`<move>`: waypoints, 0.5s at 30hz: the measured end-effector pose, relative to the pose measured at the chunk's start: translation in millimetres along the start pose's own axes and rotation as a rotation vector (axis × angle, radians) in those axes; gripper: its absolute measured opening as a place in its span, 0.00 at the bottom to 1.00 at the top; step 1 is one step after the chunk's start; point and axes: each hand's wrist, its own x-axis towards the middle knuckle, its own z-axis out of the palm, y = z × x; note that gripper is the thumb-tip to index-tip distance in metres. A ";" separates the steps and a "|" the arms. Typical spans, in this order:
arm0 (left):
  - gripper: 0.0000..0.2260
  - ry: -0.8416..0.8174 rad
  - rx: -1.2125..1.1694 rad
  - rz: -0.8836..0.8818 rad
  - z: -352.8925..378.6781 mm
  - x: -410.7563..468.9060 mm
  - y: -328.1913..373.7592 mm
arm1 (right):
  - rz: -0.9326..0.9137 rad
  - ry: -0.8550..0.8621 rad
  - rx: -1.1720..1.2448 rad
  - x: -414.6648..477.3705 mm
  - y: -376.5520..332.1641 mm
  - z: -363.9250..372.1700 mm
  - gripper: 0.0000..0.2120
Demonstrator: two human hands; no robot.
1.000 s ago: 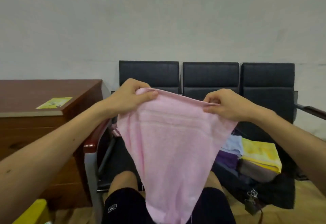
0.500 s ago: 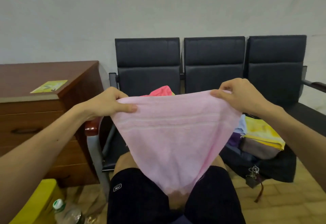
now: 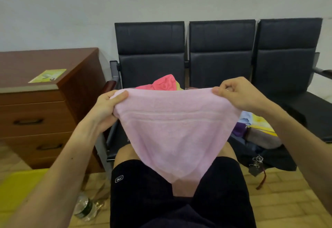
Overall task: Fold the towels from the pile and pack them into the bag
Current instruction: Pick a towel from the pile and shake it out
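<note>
A pale pink towel [image 3: 176,134] hangs spread in front of me over my knees. My left hand [image 3: 107,109] pinches its upper left corner, and my right hand [image 3: 237,95] pinches its upper right corner. The lower part sags to a point between my legs. Behind the towel, the pile [image 3: 165,83] shows a coral-pink towel and a bit of yellow on the left chair seat. A dark bag [image 3: 269,157] lies open at the right on the floor, with folded towels [image 3: 258,125] in yellow, light blue, purple and brown inside.
Three black chairs [image 3: 222,51] stand in a row against the wall. A wooden drawer cabinet [image 3: 45,105] is at the left with a green leaflet [image 3: 47,75] on top. A plastic bottle [image 3: 84,208] lies on the floor beside a yellow object [image 3: 19,186].
My hands have moved apart and lowered, stretching the towel's top edge wider. The view has tilted down, and the pile now shows behind the towel.
</note>
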 end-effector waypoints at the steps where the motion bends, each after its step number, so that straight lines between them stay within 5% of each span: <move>1: 0.06 0.034 -0.033 -0.007 2.0 -2.3 -4.3 | 0.027 0.018 0.059 -5.9 -1.2 4.8 0.17; 7: 0.06 0.279 -0.189 -0.066 29.6 -40.3 -41.0 | 0.214 0.166 0.469 -46.5 5.1 54.5 0.22; 15: 0.12 0.115 -0.191 0.010 83.3 -77.8 -70.1 | 0.293 0.076 0.886 -87.2 -16.0 106.4 0.16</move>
